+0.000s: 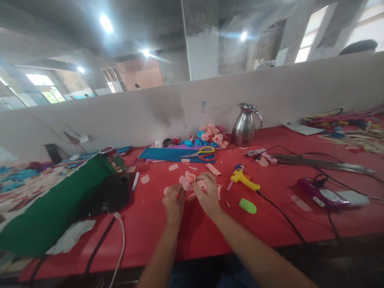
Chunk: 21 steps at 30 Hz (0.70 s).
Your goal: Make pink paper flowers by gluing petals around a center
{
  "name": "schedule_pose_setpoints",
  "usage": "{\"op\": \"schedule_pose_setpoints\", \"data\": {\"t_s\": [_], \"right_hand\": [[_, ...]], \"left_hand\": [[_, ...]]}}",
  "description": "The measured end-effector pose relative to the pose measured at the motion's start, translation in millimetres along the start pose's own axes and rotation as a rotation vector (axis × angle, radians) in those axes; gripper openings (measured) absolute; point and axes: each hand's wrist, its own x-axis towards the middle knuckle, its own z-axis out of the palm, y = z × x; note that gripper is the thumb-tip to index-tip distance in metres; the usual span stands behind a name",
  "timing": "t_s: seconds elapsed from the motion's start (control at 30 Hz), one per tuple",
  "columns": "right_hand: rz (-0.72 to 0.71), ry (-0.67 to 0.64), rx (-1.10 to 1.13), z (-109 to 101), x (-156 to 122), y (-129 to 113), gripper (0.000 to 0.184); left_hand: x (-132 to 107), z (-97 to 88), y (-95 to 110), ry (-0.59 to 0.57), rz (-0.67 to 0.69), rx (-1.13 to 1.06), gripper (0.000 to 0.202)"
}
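Between my two hands is a pink paper flower [188,181] with a rolled centre and a few spread outer petals. My left hand [174,203] is closed on its lower left side, fingers pinched beneath the petals. With bent fingers, my right hand [208,193] pinches the flower's right edge. Loose pink paper petals [213,169] lie on the table around both hands. To the right rests a yellow glue gun [245,181] on its side, with a green paddle-shaped piece [247,206] below it. Yellow-and-red-handled scissors [200,153] lie on blue paper beyond my hands.
A red-covered table [192,240] carries a bunch of finished paper flowers [214,135], a steel jug [244,126], a bundle of wires [324,162] and a purple power strip [322,194]. On the left stand a green box [69,200] and a glass jar [115,160]. Cords trail across both sides.
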Motion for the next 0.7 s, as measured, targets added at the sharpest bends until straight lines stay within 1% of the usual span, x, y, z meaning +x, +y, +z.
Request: {"op": "schedule_pose_setpoints", "data": {"t_s": [0.17, 0.33, 0.47, 0.7], "right_hand": [[0.008, -0.015, 0.014, -0.8, -0.2, -0.1, 0.004], [0.044, -0.021, 0.018, -0.9, 0.3, -0.1, 0.005], [0.064, -0.026, 0.012, -0.1, 1.1, 0.8, 0.006], [0.071, -0.038, 0.031, -1.0, 0.5, -0.2, 0.006]], "left_hand": [[0.7, -0.3, 0.0, 0.037, 0.033, 0.015, 0.016], [0.4, -0.2, 0.2, 0.066, 0.048, 0.045, 0.015], [0.0, 1.5, -0.9, 0.097, 0.033, 0.043, 0.015], [0.1, 0.3, 0.0, 0.074, 0.024, 0.048, 0.016]]}}
